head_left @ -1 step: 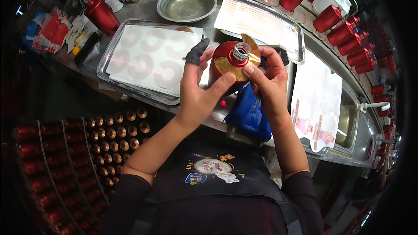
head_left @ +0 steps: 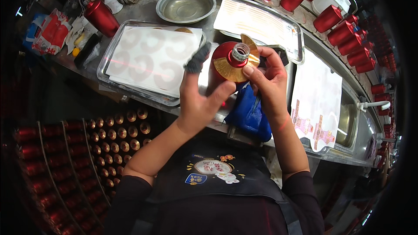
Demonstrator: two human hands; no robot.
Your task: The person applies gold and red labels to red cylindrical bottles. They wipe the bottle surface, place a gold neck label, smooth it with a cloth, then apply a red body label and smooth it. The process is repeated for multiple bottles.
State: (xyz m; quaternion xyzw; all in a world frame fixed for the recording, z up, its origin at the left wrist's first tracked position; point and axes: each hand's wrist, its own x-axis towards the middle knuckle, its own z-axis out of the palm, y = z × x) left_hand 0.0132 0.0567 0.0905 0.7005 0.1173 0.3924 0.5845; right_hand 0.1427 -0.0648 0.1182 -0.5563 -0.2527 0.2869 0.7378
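Red bottle [head_left: 221, 53] upright between the two hands, over the near side of the counter [head_left: 141, 6]. Its mouth is uncapped; contents cannot be seen through the neck. A gold label [head_left: 226, 68] lies around its shoulder; the far right end stands up as a flap.

Right hand [head_left: 273, 87]: grip closed on the gold label, thumb on its face beside the neck. Fingers behind are partly hidden; cannot tell how far they bear the bottle. Left hand [head_left: 198, 104]: grip loose, fingers spread, holding nothing, just left of the bottle. Thumb tip at the bottle's near side; contact uncertain. Black cover [head_left: 197, 56] on a fingertip, blurred.

Containers: metal bowl [head_left: 165, 6], far side, seemingly with shallow clear liquid. Left tray [head_left: 102, 67] carries a white sheet [head_left: 150, 52]; curved shapes show faintly through it. Right tray [head_left: 301, 39] carries a striped sheet [head_left: 257, 19], washed out by glare. White jug [head_left: 329, 2], far right, opaque, contents hidden. Sink [head_left: 348, 124], right, partly covered by a pale sheet [head_left: 320, 91]. Blue cloth [head_left: 250, 115], near, hides part of what lies beneath.
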